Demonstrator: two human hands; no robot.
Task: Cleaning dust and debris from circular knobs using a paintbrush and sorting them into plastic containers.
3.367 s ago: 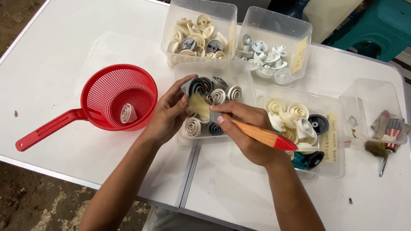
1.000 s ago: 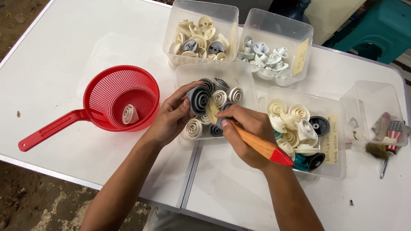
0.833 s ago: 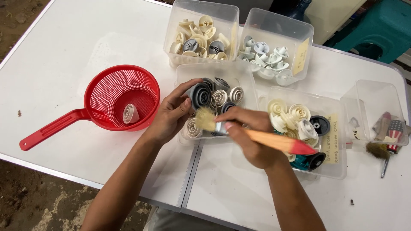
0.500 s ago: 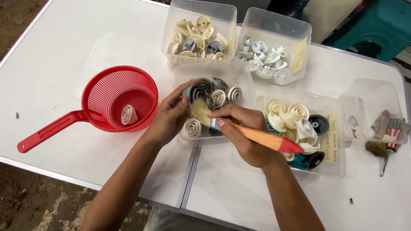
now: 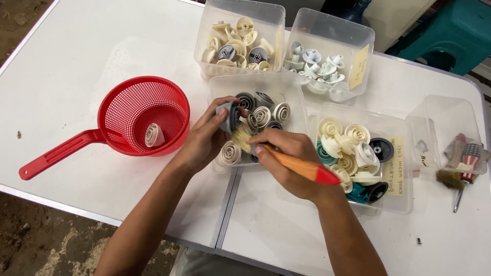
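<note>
A grey knob [image 5: 226,115] is pinched in the left hand [image 5: 204,140], fingers closed round its rim, held just above the middle clear tub [image 5: 217,87] of grey & cream knobs. A paintbrush [image 5: 286,161] w/ orange handle & red tip is gripped in the right hand [image 5: 291,163], fist closed on the handle, bristles laid against the knob's underside. Step in hand, as judged: dust is being brushed off this one knob over its tub. One cream knob [image 5: 152,135] is seen lying in the red strainer [image 5: 128,110] to the left, on the white table [image 5: 76,56]. Next move prob. calls for the knob to be turned in the fingers so unbrushed faces meet the bristles, w/ grip kept firm; brush strokes kept short so nothing is knocked from the tub.
</note>
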